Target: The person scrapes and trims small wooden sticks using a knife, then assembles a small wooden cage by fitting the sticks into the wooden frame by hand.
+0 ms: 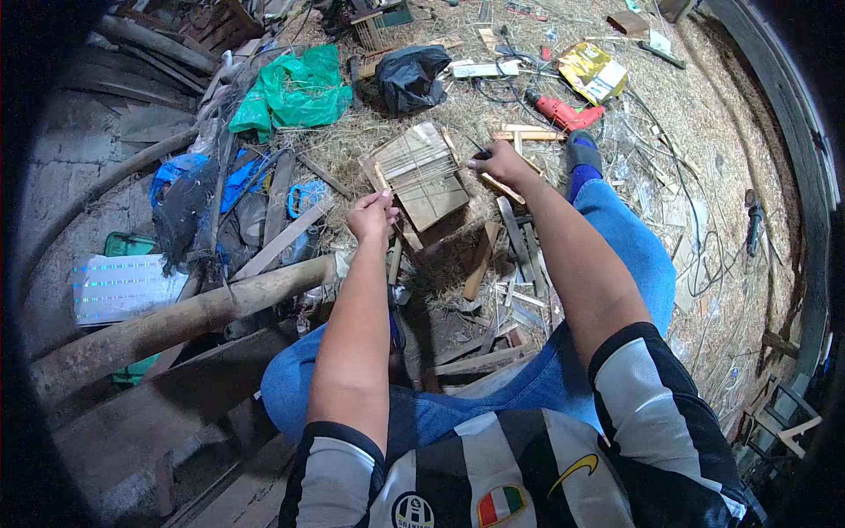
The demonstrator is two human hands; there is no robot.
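Sitting on strawy ground (735, 264) in the head view is a slatted wooden box (433, 201). Left hand (372, 215) is half-curled at its left edge, can't tell if it's gripping tbh; right hand (506, 165) is wrapped around a small dark thing (482, 155).

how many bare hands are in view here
2: the left hand by the slatted wooden piece's left side, the right hand by its right. Neither is fully hidden.
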